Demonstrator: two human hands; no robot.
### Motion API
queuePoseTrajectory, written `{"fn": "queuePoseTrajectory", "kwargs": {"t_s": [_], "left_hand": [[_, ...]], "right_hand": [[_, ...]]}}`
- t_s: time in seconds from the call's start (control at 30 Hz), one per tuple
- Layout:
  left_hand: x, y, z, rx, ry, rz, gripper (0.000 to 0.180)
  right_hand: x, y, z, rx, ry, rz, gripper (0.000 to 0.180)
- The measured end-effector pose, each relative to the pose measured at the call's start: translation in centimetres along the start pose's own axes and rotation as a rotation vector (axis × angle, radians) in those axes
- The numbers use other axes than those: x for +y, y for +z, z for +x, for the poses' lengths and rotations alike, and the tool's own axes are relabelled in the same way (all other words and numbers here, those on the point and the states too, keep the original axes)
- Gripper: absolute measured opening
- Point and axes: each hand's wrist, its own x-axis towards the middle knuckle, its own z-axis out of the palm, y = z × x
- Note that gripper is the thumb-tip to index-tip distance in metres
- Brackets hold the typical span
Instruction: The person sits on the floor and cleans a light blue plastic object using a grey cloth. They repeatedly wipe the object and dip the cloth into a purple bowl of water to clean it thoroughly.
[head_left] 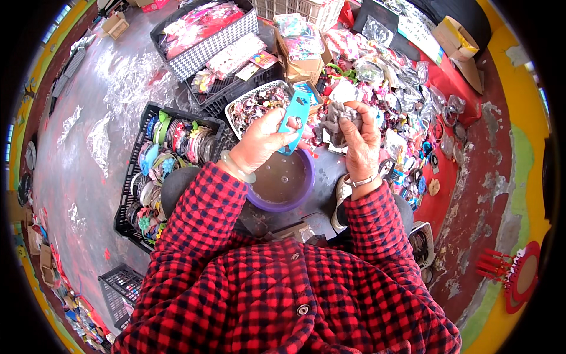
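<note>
Left hand: I am seeing the left hand (268, 135) pinching a teal strip (298, 111) low on its length, the cut-out end tilting up and away.
Right hand: the right hand (362, 141) is grasping a bunched grey fabric piece (336, 121), thumb pressing toward curled fingers.
Strip and fabric: both are sitting in mid-air around the far rim of the purple basin (282, 207), side by side and seemingly apart.
Careful handling: I am judging that this is calling for a steady left pinch near the strip's edge, slot uncovered, with the right fingers gathering loose folds and bringing the fabric across gently.
Wrists: both are angling inward, forearms reaching forward in checked sleeves (206, 194).
Below: cloudy liquid (277, 180) is filling the basin, so I am favouring holding both pieces clear.
Around: a black crate (125, 203) is standing left; a heap of packaged accessories (407, 106) is spreading right.
</note>
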Motion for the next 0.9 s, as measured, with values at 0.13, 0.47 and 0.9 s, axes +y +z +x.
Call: {"fn": "queuePoseTrajectory", "kwargs": {"t_s": [0.13,0.47,0.9], "left_hand": [[0.5,1.0,-0.1,-0.082,0.001,-0.071,0.039],[-1.0,1.3,-0.3,-0.241,0.026,0.436,0.042],[-2.1,0.4,0.1,-0.181,0.062,0.245,0.045]], "right_hand": [[-0.3,-0.7,0.5,0.023,0.004,0.014,0.027],[1.0,-0.8,0.8,0.009,-0.063,-0.335,0.019],[0.8,1.5,-0.8,-0.214,-0.613,-0.822,0.023]]}}
